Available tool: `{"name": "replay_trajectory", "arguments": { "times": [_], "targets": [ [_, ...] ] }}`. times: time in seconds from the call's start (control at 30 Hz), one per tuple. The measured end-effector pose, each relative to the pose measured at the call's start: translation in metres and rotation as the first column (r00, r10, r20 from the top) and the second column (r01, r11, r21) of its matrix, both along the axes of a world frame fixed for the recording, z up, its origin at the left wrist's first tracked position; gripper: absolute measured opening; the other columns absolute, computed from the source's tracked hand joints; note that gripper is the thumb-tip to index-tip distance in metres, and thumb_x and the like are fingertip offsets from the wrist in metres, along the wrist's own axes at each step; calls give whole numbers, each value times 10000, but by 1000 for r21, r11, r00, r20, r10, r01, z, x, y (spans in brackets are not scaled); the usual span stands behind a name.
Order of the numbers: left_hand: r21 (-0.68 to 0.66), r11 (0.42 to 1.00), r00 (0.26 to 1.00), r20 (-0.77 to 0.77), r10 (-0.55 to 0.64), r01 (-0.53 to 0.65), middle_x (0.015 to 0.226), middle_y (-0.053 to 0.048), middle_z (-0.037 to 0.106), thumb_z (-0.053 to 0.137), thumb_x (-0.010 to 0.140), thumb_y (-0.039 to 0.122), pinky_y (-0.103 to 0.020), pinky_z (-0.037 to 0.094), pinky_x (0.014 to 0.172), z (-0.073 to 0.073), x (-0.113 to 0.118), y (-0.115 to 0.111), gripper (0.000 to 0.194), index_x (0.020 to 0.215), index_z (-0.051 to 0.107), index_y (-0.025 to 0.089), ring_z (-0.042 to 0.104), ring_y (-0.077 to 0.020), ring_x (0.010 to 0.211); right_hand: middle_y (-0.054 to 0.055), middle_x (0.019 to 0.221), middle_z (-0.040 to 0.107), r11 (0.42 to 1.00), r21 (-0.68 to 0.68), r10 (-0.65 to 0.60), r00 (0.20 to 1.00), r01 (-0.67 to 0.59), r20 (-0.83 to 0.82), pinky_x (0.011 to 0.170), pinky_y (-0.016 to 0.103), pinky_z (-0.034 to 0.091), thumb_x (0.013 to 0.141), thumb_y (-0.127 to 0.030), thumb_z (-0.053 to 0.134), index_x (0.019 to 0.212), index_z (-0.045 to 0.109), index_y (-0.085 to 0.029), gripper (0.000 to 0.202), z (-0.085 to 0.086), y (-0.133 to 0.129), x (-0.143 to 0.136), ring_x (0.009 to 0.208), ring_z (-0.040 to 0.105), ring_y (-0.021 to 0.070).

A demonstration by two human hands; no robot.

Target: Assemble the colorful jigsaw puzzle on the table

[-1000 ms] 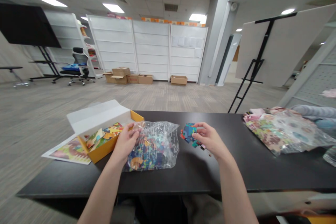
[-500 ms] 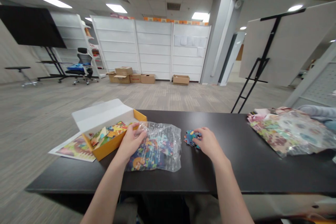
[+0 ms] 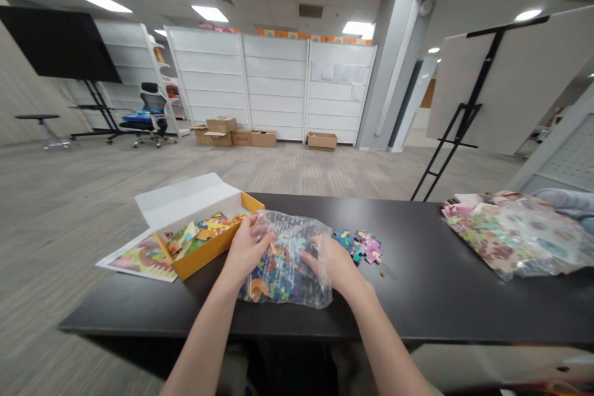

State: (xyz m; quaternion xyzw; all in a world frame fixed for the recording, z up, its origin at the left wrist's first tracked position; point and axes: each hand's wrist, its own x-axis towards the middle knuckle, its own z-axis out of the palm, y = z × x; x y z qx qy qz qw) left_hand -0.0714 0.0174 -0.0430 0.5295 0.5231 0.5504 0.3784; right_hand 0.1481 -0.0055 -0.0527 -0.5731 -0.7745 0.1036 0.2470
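Observation:
A clear plastic bag (image 3: 283, 278) with dark blue, colourful puzzle pieces inside lies on the black table. My left hand (image 3: 248, 247) grips its upper left edge between thumb and fingers. At the bag's right side is my right hand (image 3: 331, 263), its thumb and fingers apart and partly behind or inside the clear plastic; nothing shows in its grasp. Just beyond it lie several loose pieces, blue-green ones and pink-purple ones (image 3: 370, 247). An open yellow box (image 3: 199, 260) with a white lid holds more colourful pieces, left of the bag.
A printed picture sheet (image 3: 139, 260) sticks out under the box at the table's left edge. On the right of the black table (image 3: 417, 284) lies another plastic bag (image 3: 520, 235) with floral items. A tiny brown bit is near the loose pieces.
My right hand has moved left from the loose pieces to the bag. Pink-purple pieces now show beside the blue-green ones. The view has shifted slightly.

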Motion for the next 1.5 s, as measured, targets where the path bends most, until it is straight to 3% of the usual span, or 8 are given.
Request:
{"name": "replay_trajectory", "arguments": {
  "times": [0.33,0.53,0.67,0.77,0.83,0.97,1.3,1.5],
  "targets": [
    [10,1000,998,68,-4,3,996,-99,700,754,652,313,-334,579,660,0,10,4,540,1107,498,174,726,-237,821,57,829,715,995,-49,74,960,-91,-269,691,300,471,778,-328,732,973,681,-144,273,11,-5,-3,724,639,207],
    [39,999,999,27,23,-24,1003,-96,707,753,658,302,-380,575,807,-5,8,8,509,1089,514,179,721,-238,898,6,736,649,983,-12,165,920,-181,-354,642,271,431,812,-327,684,837,622,-175,166,13,-5,0,691,580,168],
    [27,999,999,14,33,-33,995,-91,705,752,652,312,-374,583,764,-5,2,8,516,1092,518,177,717,-252,910,-19,697,630,965,-132,136,862,-227,-489,597,252,435,777,-348,688,787,567,-192,198,25,-5,29,633,574,141],
    [27,998,999,4,50,-50,992,-86,708,757,648,316,-383,582,782,-9,-3,9,524,1096,525,178,714,-256,928,-1,724,686,963,-213,18,827,-165,-561,573,264,470,731,-406,725,931,583,-191,326,29,-3,68,614,623,160],
    [28,998,998,-9,56,-55,993,-84,709,769,644,323,-391,577,816,-13,-6,11,533,1098,530,179,714,-253,934,-8,680,687,981,-187,-138,844,46,-518,547,272,462,727,-444,712,1001,570,-195,396,28,-1,93,589,629,177],
    [19,998,998,-29,58,-57,976,-74,711,776,640,328,-389,572,818,-14,-7,13,551,1109,527,181,717,-237,884,8,693,707,916,-109,-401,868,387,-293,602,289,463,729,-431,702,959,609,-198,340,21,4,118,635,654,197],
    [34,998,997,-60,53,-51,941,-63,705,751,642,349,-418,559,845,-13,-6,12,535,1099,526,184,712,-249,872,149,1180,659,886,68,-460,888,458,15,894,384,470,825,-384,675,1210,673,-172,440,14,7,100,1056,627,300],
    [51,998,996,-76,45,-41,979,-82,712,756,663,364,-426,556,860,-16,-8,12,514,1094,541,183,711,-259,907,109,1311,609,970,39,-242,965,239,103,995,423,421,792,-393,746,1179,726,-268,407,13,4,81,1160,563,311]
  ]
}}
